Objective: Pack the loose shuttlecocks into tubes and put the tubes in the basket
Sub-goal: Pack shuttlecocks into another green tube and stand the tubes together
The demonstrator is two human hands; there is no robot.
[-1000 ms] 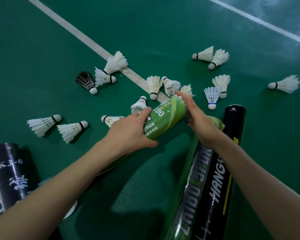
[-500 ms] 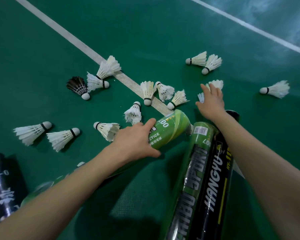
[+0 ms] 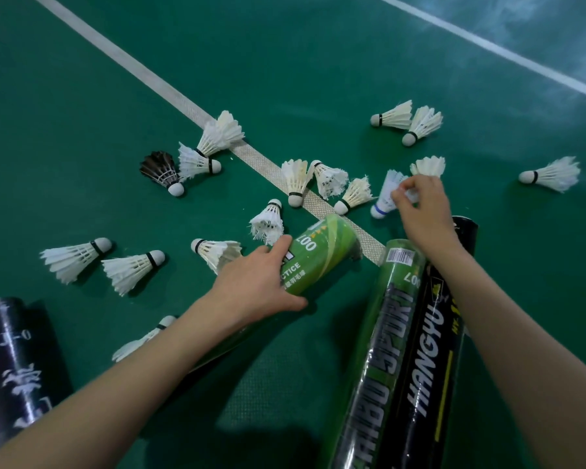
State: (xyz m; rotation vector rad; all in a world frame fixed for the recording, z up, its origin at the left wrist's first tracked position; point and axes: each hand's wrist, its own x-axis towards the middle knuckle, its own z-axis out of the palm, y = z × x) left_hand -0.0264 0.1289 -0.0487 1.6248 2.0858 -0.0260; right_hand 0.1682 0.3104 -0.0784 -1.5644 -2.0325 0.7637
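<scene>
The left hand (image 3: 251,282) grips the light green tube (image 3: 322,255), its mouth tilted toward the scattered shuttlecocks, likely ready for loading; the right hand (image 3: 420,211) pinches the feathers of a blue-banded shuttlecock (image 3: 384,198) on the court floor (image 3: 82,113); no basket in view

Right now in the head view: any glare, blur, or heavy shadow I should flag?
Head view: pale hazy glare on the court floor top right; soft shadow under the left hand gripping the green tube; right hand and the blue-banded shuttlecock it pinches look slightly smeared; wrap sheen on the dark green tube.
</scene>
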